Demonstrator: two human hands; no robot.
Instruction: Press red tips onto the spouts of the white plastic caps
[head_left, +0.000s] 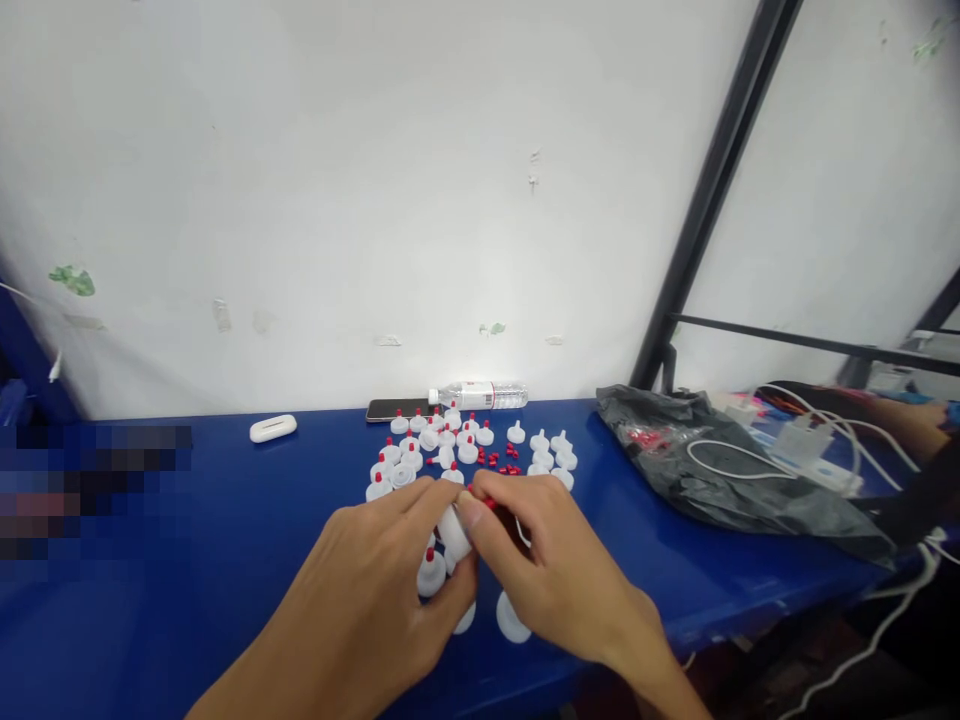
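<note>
My left hand (375,580) is wrapped round a white cap (454,535), held just above the blue table. Thumb and index finger of my right hand (559,570) pinch a small red tip (489,503) against the upper end of that cap. Behind my hands stand several white caps with red tips (469,450). Loose red tips (510,452) lie to their right, and further right are several white caps without red tips (540,442). A white disc-shaped piece (512,618) lies partly under my right hand.
On the blue table (210,560), a clear bottle (480,395) and a dark phone (397,409) lie near the wall. A white oval object (273,429) is at left. At right are a dark plastic bag (697,480), white cables and another person's arm (900,425).
</note>
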